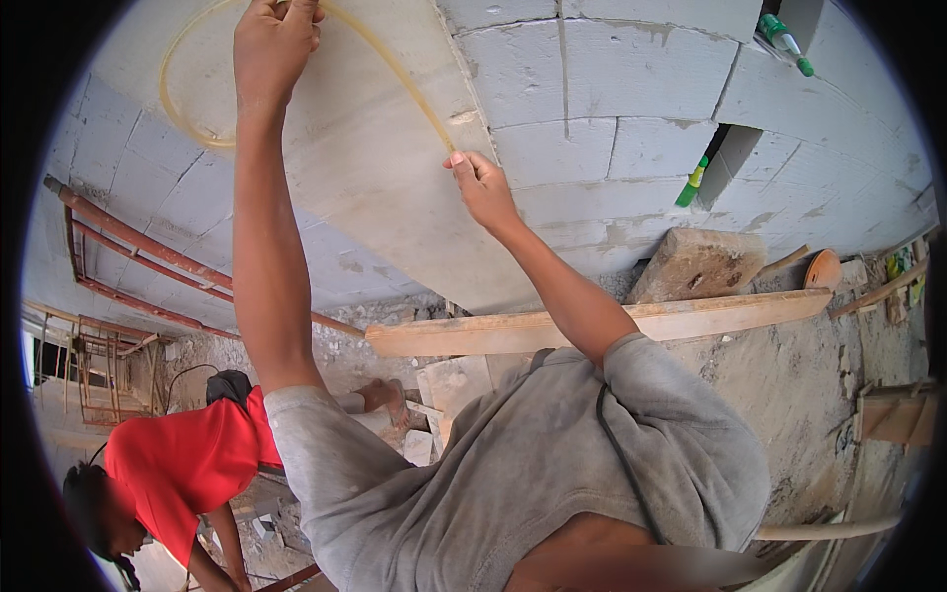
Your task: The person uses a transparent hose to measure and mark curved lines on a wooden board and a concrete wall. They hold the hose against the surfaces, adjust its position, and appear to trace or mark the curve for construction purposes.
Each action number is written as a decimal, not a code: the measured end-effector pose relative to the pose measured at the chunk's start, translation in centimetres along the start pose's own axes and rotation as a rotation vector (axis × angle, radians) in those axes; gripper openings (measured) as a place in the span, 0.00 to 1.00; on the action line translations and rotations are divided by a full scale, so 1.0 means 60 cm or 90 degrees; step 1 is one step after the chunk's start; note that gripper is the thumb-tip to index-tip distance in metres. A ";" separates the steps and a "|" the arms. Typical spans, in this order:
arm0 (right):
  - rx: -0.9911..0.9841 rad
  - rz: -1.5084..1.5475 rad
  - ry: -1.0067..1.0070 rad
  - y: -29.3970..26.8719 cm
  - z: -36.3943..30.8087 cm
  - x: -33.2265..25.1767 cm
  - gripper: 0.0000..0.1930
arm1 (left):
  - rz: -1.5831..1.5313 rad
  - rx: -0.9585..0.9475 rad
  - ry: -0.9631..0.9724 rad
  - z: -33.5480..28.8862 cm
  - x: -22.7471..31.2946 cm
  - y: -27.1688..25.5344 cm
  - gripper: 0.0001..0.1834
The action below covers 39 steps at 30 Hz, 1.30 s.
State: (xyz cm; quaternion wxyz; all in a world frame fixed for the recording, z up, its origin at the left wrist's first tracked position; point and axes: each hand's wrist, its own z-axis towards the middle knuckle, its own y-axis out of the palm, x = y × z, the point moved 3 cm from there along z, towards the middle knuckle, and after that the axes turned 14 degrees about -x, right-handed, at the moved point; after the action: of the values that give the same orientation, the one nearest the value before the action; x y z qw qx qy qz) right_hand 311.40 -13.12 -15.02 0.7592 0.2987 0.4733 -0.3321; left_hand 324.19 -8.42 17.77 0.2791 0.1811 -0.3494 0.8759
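Observation:
A thin, yellowish, see-through plastic hose (385, 54) runs between my two hands in front of a smooth beige plastered strip (365, 197) of the wall. My left hand (276, 44) is raised at the top edge of the view, its fingers closed around the hose. Lower and to the right, my right hand (481, 189) pinches the hose's end between thumb and fingers, near the strip's right edge. Left of my left forearm the hose hangs in a wide loop, part of it hidden behind that arm.
Grey block wall (631, 89) flanks the strip; its gaps hold a green-capped bottle (779, 36) and a green-and-yellow bottle (696, 180). Below lie a long wooden beam (691, 318) and a rough slab (698, 264). Red metal frame (148, 237) at left; a co-worker in red (197, 464) bends at lower left.

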 end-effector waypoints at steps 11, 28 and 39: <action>0.028 0.032 0.029 -0.011 0.015 0.007 0.19 | -0.021 -0.032 0.042 0.003 -0.001 0.024 0.12; 0.041 0.018 0.025 -0.023 0.018 0.009 0.22 | 0.136 -0.114 -0.090 -0.039 -0.036 0.088 0.17; 0.121 -0.054 -0.020 -0.021 0.000 0.008 0.21 | 0.047 -0.080 -0.141 -0.083 -0.039 0.129 0.16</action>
State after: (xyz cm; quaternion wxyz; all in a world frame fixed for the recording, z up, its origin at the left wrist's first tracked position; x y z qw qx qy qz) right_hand 310.57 -13.96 -15.66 0.7200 0.3438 0.4402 -0.4118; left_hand 320.67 -10.35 9.16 0.2170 0.2455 -0.4390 0.8366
